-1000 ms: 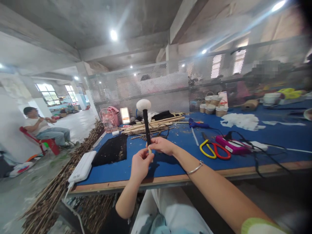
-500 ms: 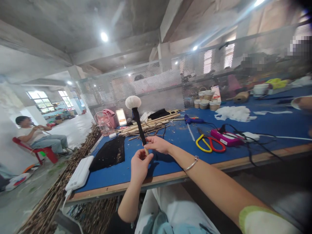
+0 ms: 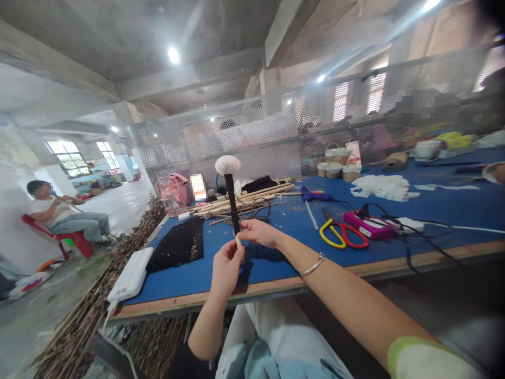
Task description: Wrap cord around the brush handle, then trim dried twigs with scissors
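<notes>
A stick wrapped in black (image 3: 232, 202) stands nearly upright above the table, topped by a rounded white head (image 3: 228, 165). Its pale bare lower end shows between my hands. My left hand (image 3: 226, 266) is closed round that lower end, thumb and fingers pinching it. Just above, my right hand (image 3: 258, 233) pinches the bottom of the black wrapping with thumb and fingertips. To the left lies a piece of black cloth (image 3: 177, 247) with bits of debris on it. Behind the stick is a pile of pale sticks (image 3: 252, 198) and thin twigs.
On the blue table (image 3: 185, 284) to the right lie scissors (image 3: 343, 235) with yellow and red handles, a blue glue gun (image 3: 315, 195), a purple power strip (image 3: 371, 225) with cords and white material (image 3: 382, 188). A white power bank (image 3: 131, 275) sits at the left edge. A person (image 3: 65, 210) sits far left.
The wrapped stick has turned from leaning left to nearly upright, its white head shifting right. Both hands keep their grip. The whole view has shifted slightly.
</notes>
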`<state>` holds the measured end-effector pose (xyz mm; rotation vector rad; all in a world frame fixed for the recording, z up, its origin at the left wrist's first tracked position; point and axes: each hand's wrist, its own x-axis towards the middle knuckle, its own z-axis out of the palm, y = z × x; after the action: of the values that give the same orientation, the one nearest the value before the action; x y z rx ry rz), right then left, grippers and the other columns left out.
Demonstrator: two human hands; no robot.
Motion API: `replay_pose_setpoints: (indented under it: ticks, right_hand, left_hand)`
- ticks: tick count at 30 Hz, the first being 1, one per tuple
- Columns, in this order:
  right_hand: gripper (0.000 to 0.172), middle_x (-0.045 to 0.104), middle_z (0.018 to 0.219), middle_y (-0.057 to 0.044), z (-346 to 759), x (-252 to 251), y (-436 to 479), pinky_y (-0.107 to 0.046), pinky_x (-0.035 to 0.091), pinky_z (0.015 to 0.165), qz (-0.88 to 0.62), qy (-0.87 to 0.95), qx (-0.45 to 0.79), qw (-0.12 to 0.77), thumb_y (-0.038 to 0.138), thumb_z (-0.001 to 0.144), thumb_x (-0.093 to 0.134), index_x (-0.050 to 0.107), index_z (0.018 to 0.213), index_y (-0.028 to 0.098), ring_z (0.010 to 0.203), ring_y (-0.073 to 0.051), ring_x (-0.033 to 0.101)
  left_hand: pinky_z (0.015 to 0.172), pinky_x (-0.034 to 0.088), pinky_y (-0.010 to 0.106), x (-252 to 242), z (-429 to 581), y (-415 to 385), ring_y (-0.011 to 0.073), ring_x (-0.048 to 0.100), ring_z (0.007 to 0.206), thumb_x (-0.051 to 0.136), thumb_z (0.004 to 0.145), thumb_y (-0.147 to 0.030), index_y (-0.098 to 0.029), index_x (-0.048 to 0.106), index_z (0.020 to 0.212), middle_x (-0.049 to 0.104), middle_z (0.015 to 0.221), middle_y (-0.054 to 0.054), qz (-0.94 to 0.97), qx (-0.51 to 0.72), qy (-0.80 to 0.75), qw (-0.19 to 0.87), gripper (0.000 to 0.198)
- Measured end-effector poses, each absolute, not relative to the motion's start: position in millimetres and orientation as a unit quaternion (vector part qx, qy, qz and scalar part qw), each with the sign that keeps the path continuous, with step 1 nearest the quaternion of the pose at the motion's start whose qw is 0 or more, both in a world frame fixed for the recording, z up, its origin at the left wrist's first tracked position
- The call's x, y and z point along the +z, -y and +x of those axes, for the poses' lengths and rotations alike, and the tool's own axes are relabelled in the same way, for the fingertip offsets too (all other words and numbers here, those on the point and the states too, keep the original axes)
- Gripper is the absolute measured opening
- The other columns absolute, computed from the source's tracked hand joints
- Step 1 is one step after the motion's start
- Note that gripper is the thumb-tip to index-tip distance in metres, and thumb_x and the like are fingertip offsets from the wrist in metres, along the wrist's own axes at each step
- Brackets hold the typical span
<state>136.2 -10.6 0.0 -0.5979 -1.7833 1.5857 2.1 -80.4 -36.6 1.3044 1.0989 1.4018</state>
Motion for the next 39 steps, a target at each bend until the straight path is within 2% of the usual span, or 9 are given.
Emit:
replay_pose_setpoints:
  ticks: [3, 5, 9, 14, 17, 21, 28, 32, 39]
  right_hand:
    - [0.035, 0.038, 0.043, 0.012, 135.0, -1.6, 9.4, -0.019, 0.011, 0.037, -0.240, 0.687, 0.595, 0.341, 0.038, 0.063, 0.070, 0.052, 0.081, 0.012, 0.036, -0.001, 0.023]
    - [0.035, 0.036, 0.042, 0.013, 135.7, -2.0, 8.6, -0.019, 0.010, 0.037, -0.248, 0.688, 0.593, 0.338, 0.037, 0.063, 0.070, 0.053, 0.080, 0.012, 0.035, -0.001, 0.022]
    - [0.037, 0.041, 0.045, 0.011, 138.5, -0.1, 9.8, -0.020, 0.010, 0.035, -0.253, 0.679, 0.609, 0.321, 0.038, 0.063, 0.069, 0.054, 0.084, 0.011, 0.033, 0.000, 0.021]
    - [0.036, 0.050, 0.053, 0.008, 137.7, 1.7, 12.6, -0.020, 0.012, 0.035, -0.245, 0.682, 0.615, 0.310, 0.037, 0.064, 0.069, 0.055, 0.086, 0.012, 0.034, 0.000, 0.024]
    - [0.034, 0.051, 0.054, 0.007, 135.0, 1.5, 13.1, -0.019, 0.016, 0.038, -0.241, 0.684, 0.606, 0.328, 0.035, 0.063, 0.070, 0.054, 0.082, 0.011, 0.038, -0.001, 0.028]
    - [0.033, 0.047, 0.051, 0.009, 133.0, 1.1, 12.2, -0.019, 0.017, 0.041, -0.248, 0.686, 0.591, 0.344, 0.035, 0.061, 0.071, 0.053, 0.077, 0.012, 0.040, -0.001, 0.028]
    - [0.038, 0.046, 0.049, 0.009, 136.5, 1.0, 12.1, -0.020, 0.012, 0.037, -0.259, 0.685, 0.602, 0.320, 0.038, 0.063, 0.069, 0.055, 0.086, 0.011, 0.035, -0.001, 0.024]
    - [0.035, 0.050, 0.053, 0.007, 135.9, 1.9, 14.2, -0.019, 0.016, 0.039, -0.253, 0.677, 0.611, 0.323, 0.036, 0.063, 0.069, 0.055, 0.082, 0.011, 0.038, -0.001, 0.028]
    - [0.034, 0.050, 0.054, 0.007, 132.9, -0.8, 11.1, -0.020, 0.019, 0.043, -0.259, 0.689, 0.584, 0.343, 0.036, 0.060, 0.071, 0.055, 0.077, 0.011, 0.042, -0.002, 0.031]
  left_hand:
    - [0.047, 0.038, 0.018, -39.9, 1.4, 78.7, 0.0079, 0.050, 0.053, 0.071, 0.061, -0.039, -0.012, 0.063, 0.090, 0.061, 0.067, 0.001, 0.529, 0.587, -0.478, 0.384, 0.041]
    - [0.045, 0.036, 0.018, -40.1, 0.9, 78.8, 0.0070, 0.048, 0.049, 0.071, 0.060, -0.040, -0.011, 0.063, 0.087, 0.059, 0.062, 0.000, 0.518, 0.586, -0.487, 0.388, 0.041]
    - [0.052, 0.043, 0.020, -36.3, 0.2, 81.8, 0.0097, 0.055, 0.056, 0.069, 0.063, -0.041, -0.010, 0.063, 0.092, 0.065, 0.071, 0.005, 0.509, 0.565, -0.464, 0.454, 0.043]
    - [0.053, 0.044, 0.020, -33.2, 1.0, 84.8, 0.0138, 0.061, 0.067, 0.061, 0.071, -0.046, -0.014, 0.062, 0.100, 0.067, 0.083, 0.008, 0.522, 0.543, -0.441, 0.488, 0.044]
    - [0.057, 0.043, 0.021, -34.9, 1.4, 83.8, 0.0140, 0.060, 0.070, 0.060, 0.072, -0.044, -0.015, 0.063, 0.098, 0.067, 0.083, 0.007, 0.548, 0.552, -0.450, 0.439, 0.039]
    - [0.059, 0.042, 0.021, -38.8, 0.6, 81.4, 0.0120, 0.056, 0.064, 0.071, 0.062, -0.036, -0.013, 0.064, 0.089, 0.065, 0.074, 0.004, 0.554, 0.582, -0.477, 0.355, 0.036]
    - [0.060, 0.045, 0.024, -40.0, -0.8, 80.9, 0.0126, 0.057, 0.063, 0.065, 0.068, -0.038, -0.011, 0.063, 0.098, 0.066, 0.077, 0.007, 0.534, 0.563, -0.452, 0.441, 0.041]
    - [0.062, 0.045, 0.023, -38.4, 0.3, 81.7, 0.0134, 0.059, 0.068, 0.059, 0.073, -0.042, -0.013, 0.063, 0.099, 0.066, 0.081, 0.007, 0.534, 0.554, -0.434, 0.469, 0.039]
    - [0.056, 0.041, 0.020, -37.6, 0.6, 81.5, 0.0101, 0.052, 0.059, 0.072, 0.061, -0.034, -0.013, 0.062, 0.086, 0.061, 0.069, 0.002, 0.538, 0.593, -0.484, 0.353, 0.034]
